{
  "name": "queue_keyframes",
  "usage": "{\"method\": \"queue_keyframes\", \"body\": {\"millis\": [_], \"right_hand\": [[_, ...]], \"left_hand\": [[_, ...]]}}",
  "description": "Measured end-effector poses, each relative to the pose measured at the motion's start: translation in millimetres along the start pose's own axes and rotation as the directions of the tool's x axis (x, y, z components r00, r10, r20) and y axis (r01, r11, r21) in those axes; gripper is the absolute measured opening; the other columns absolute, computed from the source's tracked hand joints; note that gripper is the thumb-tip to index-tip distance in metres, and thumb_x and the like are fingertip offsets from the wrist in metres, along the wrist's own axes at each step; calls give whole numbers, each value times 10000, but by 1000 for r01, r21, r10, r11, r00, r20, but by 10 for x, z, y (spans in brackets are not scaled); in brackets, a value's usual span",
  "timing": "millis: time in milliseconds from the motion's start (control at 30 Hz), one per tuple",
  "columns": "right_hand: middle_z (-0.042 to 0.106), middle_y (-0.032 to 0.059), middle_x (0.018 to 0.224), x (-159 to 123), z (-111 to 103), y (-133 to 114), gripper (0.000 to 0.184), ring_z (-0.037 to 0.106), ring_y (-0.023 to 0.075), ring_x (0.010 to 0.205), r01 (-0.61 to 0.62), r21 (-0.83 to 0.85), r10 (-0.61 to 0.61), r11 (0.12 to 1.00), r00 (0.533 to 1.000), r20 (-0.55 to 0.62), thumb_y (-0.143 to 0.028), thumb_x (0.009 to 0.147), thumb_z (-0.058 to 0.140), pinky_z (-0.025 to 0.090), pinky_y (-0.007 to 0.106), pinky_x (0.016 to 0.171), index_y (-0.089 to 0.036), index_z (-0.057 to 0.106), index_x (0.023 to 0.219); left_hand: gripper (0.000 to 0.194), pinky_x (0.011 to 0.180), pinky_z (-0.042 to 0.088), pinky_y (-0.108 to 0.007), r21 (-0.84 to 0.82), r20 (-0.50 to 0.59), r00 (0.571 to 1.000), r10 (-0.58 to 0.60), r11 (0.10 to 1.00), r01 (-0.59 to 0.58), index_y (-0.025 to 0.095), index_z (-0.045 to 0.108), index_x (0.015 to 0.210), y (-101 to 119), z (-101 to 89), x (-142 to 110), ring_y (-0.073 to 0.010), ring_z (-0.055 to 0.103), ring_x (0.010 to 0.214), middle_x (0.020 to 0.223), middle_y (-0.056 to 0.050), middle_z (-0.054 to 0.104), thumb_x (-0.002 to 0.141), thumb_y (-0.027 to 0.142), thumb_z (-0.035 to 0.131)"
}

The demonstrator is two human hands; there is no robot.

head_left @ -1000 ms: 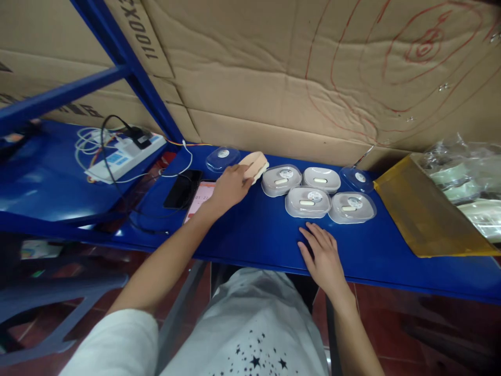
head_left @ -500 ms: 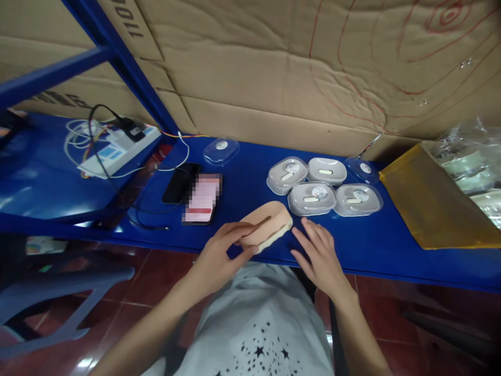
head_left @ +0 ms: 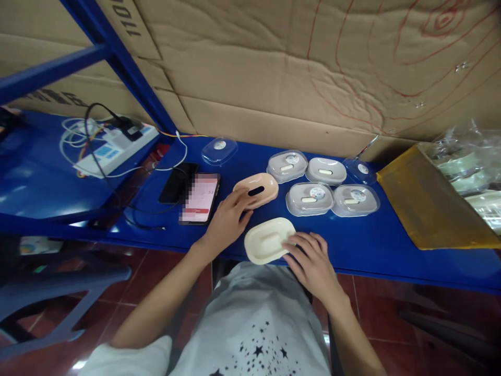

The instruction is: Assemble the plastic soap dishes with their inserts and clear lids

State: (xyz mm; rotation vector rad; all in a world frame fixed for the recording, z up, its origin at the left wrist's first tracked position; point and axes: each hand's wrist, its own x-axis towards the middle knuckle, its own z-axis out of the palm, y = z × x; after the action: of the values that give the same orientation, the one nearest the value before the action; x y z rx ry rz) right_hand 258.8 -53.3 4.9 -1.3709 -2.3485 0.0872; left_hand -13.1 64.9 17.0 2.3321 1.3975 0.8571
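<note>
My left hand (head_left: 229, 218) grips the near-left rim of a peach oval soap-dish part (head_left: 256, 190) with a dark slot, resting on the blue shelf (head_left: 376, 245). A cream oval tray (head_left: 269, 239) lies just in front of it at the shelf's near edge, and my right hand (head_left: 312, 261) rests its curled fingers on the tray's right rim. Behind them stand several grey soap dishes under clear lids (head_left: 312, 198).
A phone with a lit screen (head_left: 200, 198) and a dark phone (head_left: 179, 182) lie left of the dishes. Loose clear lids (head_left: 219, 150) sit at the back. A power strip with cables (head_left: 113, 146) is far left, a yellow bag (head_left: 430, 209) and plastic-wrapped goods (head_left: 469, 167) right. Cardboard backs the shelf.
The peach and cream parts, held together as one piece half a second ago, now lie apart: peach part set further back by my left hand, cream tray under my right.
</note>
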Motion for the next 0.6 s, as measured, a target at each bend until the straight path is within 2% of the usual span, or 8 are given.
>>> {"method": "queue_keyframes", "body": {"millis": [100,200,267,333,400,500,600], "right_hand": [[754,79,1244,-53,26,-25,268,653,275,1249,-20,19,21,1000,1000,-22,-345,1092,597,414,529,1177,-290,715,1326],[720,105,1351,-116,-52,34,337,656,286,1276,-2,75,7,997,998,-68,-346,1086,596,460,506,1135,-280,671,1408],[683,109,1442,-110,-232,211,371,651,296,1314,-15,79,26,997,990,-139,-320,1088,571,487,497,1104,-293,642,1450],[680,105,1460,-29,-512,539,374,651,315,1330,-94,15,95,995,968,-233,-305,1086,552,486,517,1106,-306,646,1449],[715,115,1407,134,-829,995,340,644,331,1351,-202,-52,178,978,937,-300,-331,1086,542,460,542,1149,-273,687,1389],[740,149,1358,476,-1181,1723,402,680,361,1290,-310,-156,274,938,937,-216,-456,1067,542,494,571,1117,-217,709,1344],[752,177,1331,823,-1225,2216,408,695,387,1265,-321,-133,303,938,943,-142,-454,1043,551,511,608,1097,-182,742,1280]], "left_hand": [[419,1214,460,-561,71,0,999,39,997,-39,256,594,1464,48,-32,-62,-325,486,1527,1620,-149,510,1063,184,496],[408,1221,452,-535,48,-44,992,120,992,-118,279,572,1490,217,-98,-262,-309,506,1504,1595,-140,535,1087,238,528],[431,1220,454,-526,-16,41,973,229,973,-228,298,560,1504,328,-114,-422,-304,543,1466,1578,-125,564,1076,328,601],[503,1241,420,-570,-53,144,941,306,952,-302,309,563,1506,390,-93,-555,-324,557,1449,1579,-122,576,1036,441,683],[559,1252,389,-613,-59,189,927,325,946,-319,306,568,1502,390,-40,-636,-343,558,1449,1577,-131,581,998,479,736],[521,1241,401,-618,-57,164,940,299,954,-293,303,569,1488,327,46,-667,-340,559,1448,1569,-138,579,1002,384,737],[463,1221,438,-605,-69,118,959,257,966,-250,299,582,1456,282,84,-646,-337,551,1451,1570,-141,561,1010,305,706]]}}
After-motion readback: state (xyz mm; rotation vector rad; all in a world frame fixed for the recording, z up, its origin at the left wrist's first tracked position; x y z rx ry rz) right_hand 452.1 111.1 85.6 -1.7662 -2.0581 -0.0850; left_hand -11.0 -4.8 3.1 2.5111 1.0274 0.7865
